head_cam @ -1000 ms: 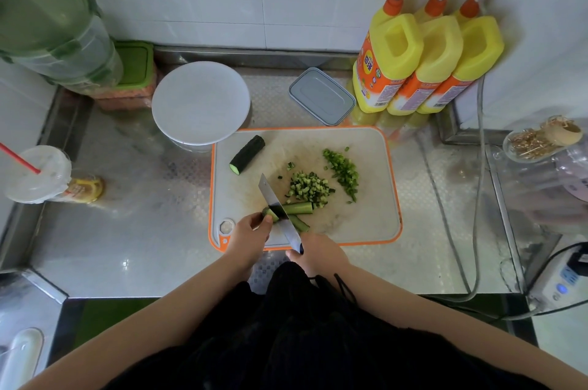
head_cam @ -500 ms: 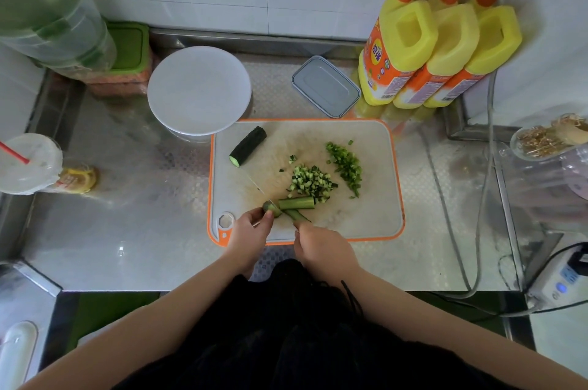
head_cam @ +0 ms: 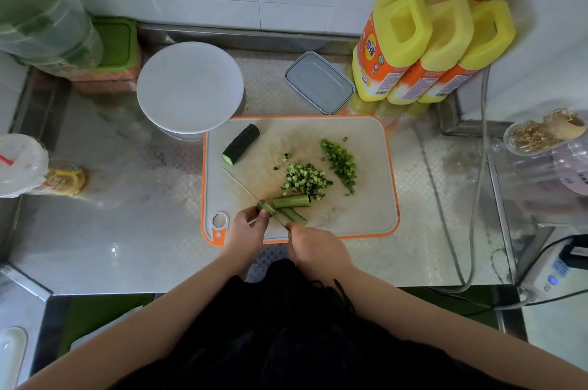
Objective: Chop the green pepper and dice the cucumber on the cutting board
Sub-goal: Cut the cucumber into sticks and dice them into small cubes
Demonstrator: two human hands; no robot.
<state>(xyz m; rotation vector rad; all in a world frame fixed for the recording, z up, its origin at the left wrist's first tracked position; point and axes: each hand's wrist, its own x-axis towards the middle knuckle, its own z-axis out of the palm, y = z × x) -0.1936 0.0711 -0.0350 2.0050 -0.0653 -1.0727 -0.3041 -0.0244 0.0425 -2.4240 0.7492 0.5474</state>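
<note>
Hands at near edge of board (head_cam: 366, 224): right hand (head_cam: 315, 249) curled round knife (head_cam: 241, 187) handle, blade seen edge-on, running diagonally away to the left. Left hand (head_cam: 246, 232) pinches ends of cucumber strips (head_cam: 291, 201) w/ curled fingertips. Best practice here, arguably: keep tips tucked back from the edge, strips bunched, cuts even. Strips dark-skinned, pale inside. Beyond them, diced cucumber (head_cam: 305, 179) mid-board; finer pepper bits (head_cam: 340, 162) to its right; uncut cucumber stub (head_cam: 241, 144) at far left corner.
</note>
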